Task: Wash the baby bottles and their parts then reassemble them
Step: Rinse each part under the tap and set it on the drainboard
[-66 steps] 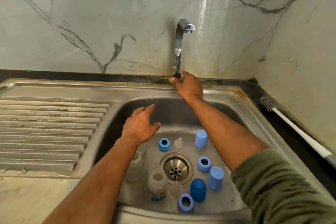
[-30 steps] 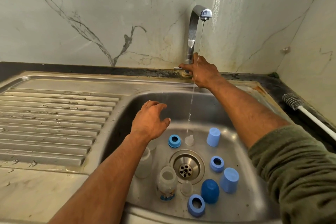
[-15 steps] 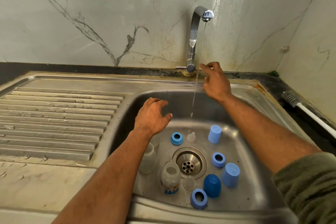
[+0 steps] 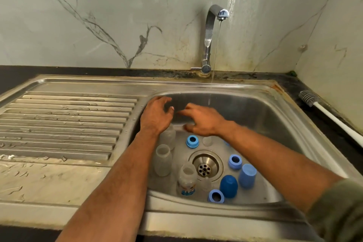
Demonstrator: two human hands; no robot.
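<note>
Baby bottle parts stand in the steel sink basin (image 4: 275, 120). Three clear bottles are at the left: one (image 4: 168, 135) under my left hand, one (image 4: 162, 160) in front of it, and one with a printed label (image 4: 187, 180) beside the drain. Blue collar rings (image 4: 192, 141) (image 4: 235, 161) (image 4: 216, 196), a dark blue cap (image 4: 228, 186), a light blue cap (image 4: 247, 175) and a clear nipple (image 4: 206, 140) lie around the drain. My left hand (image 4: 157, 116) hovers open over the rear bottle. My right hand (image 4: 204, 120) is open beside it, fingers spread, holding nothing.
A thin stream of water runs from the chrome tap (image 4: 211, 31) into the basin. A ribbed draining board (image 4: 64, 122) lies to the left. A white-handled bottle brush (image 4: 322, 109) rests on the dark counter at the right, beside the marble wall.
My right hand left the tap lever and came down into the basin beside my left hand. Water that began flowing a second ago still runs. My left hand barely moved.
</note>
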